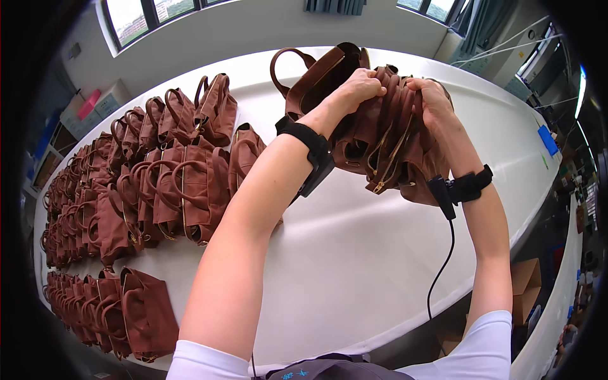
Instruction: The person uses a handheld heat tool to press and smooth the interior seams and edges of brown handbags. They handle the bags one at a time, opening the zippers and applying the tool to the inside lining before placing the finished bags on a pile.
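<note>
White sleeves [209, 362] and a dark garment [345, 372] sit closest to my camera, with both bare forearms [237, 253] stretching away from them. Following the arms out, I find the left hand [360, 88] and the right hand [434, 101] side by side, fingers curled inward and grasping brown handles [398, 95] from either side. Below those fingers hangs the clump of brown bags [411, 168] the handles belong to; I can't tell how many bags it holds, nor whether it rests on the white worktop [361, 278]. An open zip [396, 155] with gold-coloured teeth runs down from between the fingers. Just beyond and left of the left fingers, an open-mouthed bag [310, 85] tilts, its handle arched outward. Well to the left of the fingers, I see more brown bags [202, 183] packed in rows, the nearest row close to the worktop's edge. Black straps [474, 185] circle both wrists behind the fingers, and a thin cable [443, 272] drops from the right one. Far right of the fingers, a blue patch [548, 140] lies near the worktop's rim.
</note>
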Demonstrator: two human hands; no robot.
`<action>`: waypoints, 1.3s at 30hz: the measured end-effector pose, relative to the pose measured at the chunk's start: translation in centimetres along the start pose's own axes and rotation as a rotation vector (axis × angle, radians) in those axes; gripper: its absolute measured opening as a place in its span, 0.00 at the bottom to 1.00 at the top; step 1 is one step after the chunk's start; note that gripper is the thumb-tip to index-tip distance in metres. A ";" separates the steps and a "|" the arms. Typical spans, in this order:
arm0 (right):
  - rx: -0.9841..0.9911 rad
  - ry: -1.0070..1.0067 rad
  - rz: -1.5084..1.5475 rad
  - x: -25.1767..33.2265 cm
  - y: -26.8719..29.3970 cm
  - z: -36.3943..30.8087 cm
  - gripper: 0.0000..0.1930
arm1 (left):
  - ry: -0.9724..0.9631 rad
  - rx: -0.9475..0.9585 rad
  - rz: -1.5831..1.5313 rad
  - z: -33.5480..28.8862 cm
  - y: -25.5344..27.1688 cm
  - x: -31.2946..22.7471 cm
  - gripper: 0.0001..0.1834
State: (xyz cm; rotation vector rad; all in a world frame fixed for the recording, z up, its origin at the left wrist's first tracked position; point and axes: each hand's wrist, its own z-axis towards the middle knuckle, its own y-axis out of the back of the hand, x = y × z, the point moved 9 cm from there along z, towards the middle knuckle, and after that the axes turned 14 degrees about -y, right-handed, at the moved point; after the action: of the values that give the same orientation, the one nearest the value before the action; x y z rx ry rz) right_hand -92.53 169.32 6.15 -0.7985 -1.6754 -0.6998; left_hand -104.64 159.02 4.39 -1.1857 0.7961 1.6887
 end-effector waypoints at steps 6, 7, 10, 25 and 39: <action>0.148 0.108 -0.006 -1.8 -9.9 12.2 0.07 | 0.044 -0.182 0.012 5.1 10.4 8.4 0.13; 0.181 0.130 -0.005 -1.9 -11.1 13.9 0.07 | 0.034 -0.177 0.022 5.9 11.7 9.0 0.13; 0.298 0.138 0.001 -4.5 -14.4 17.7 0.06 | 0.078 -0.251 0.079 5.8 14.8 11.9 0.12; -0.351 0.382 -0.583 -8.0 -9.8 31.4 0.25 | 0.359 -0.554 0.584 5.7 35.5 16.9 0.12; 0.169 -0.133 0.330 -26.6 -4.6 24.3 0.44 | 0.365 -0.132 0.562 -28.4 18.4 -13.6 0.19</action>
State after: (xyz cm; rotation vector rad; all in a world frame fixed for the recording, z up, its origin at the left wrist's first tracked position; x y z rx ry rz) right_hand -105.55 181.67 -25.43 -0.9872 -1.6432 -0.2775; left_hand -109.31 123.07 7.90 -1.4802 1.3568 2.0211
